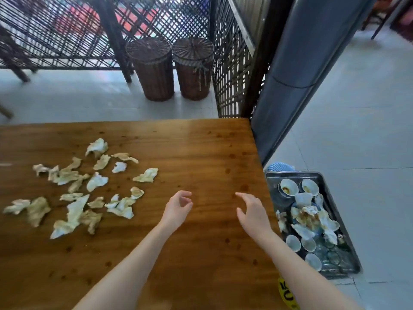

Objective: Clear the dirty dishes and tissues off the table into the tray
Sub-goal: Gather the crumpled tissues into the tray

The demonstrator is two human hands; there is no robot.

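Observation:
Several crumpled, stained tissues lie scattered over the left half of the wooden table. A dark metal tray sits low beside the table's right edge, holding several dirty white bowls, glasses and a heap of used tissues. My left hand hovers above the table's middle with loosely curled fingers and holds nothing. My right hand hovers near the right edge, fingers spread and relaxed, also holding nothing. Both hands are to the right of the tissues.
Two brown wicker baskets stand on the floor beyond the table's far edge. A dark lattice screen and a grey pillar rise at the far right corner. A blue stool shows under the tray. A yellow sticker marks the table's near right edge.

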